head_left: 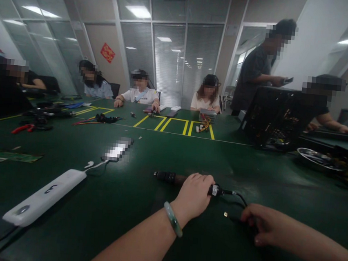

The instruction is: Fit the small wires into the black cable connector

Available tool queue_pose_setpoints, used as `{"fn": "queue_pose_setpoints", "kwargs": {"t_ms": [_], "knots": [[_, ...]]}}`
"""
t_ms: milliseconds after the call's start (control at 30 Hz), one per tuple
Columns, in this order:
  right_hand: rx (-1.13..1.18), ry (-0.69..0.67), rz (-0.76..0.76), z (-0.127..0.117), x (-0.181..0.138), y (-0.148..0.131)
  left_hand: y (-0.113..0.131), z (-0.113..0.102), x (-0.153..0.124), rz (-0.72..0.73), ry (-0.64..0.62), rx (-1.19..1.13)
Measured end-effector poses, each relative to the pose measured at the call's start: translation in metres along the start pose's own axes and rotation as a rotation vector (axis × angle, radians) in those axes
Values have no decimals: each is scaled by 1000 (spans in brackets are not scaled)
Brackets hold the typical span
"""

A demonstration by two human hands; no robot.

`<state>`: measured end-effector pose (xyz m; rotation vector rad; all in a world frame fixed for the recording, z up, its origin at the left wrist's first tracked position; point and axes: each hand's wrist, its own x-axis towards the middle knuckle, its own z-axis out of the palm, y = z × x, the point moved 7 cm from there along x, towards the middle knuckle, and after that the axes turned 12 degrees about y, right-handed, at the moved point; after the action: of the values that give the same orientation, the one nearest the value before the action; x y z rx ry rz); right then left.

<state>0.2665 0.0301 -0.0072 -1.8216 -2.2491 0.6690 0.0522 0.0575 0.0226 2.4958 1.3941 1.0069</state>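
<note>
My left hand (pixel 195 194), with a green-and-white bangle at the wrist, is wrapped over the middle of a black corded electric screwdriver (pixel 165 176). The tool lies along the green table with its tip to the left. From its right end a black cord (pixel 238 194) runs to my right hand (pixel 260 223), whose curled fingers close on it. Just left of those fingers a small shiny metal piece (pixel 225 214) shows; whether it joins the dark strand beside it I cannot tell.
A white power strip (pixel 46 196) lies at left, cabled toward a lit phone (pixel 118 149). Red-handled pliers (pixel 23 128), a green circuit board (pixel 14 156) and wires (pixel 101 118) are farther left. A black computer case (pixel 270 117) and metal dish (pixel 320 159) stand right. Several people sit opposite.
</note>
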Motion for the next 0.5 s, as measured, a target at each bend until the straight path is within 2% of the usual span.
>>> {"fn": "queue_pose_setpoints", "kwargs": {"t_ms": [100,200,300,433,500], "knots": [[19,-85,-47,8,1,-23,0,-2,0,-32,-41,30],[48,-59,-135,12,7,-56,-4,-7,-1,-42,-67,95],[184,-101,-171,21,19,-82,-10,-13,-1,-44,-61,150],[500,-49,-75,28,40,-90,-19,-18,-1,-73,-57,206],[663,14,-78,28,45,-89,-17,-18,-1,-31,-59,192]]}}
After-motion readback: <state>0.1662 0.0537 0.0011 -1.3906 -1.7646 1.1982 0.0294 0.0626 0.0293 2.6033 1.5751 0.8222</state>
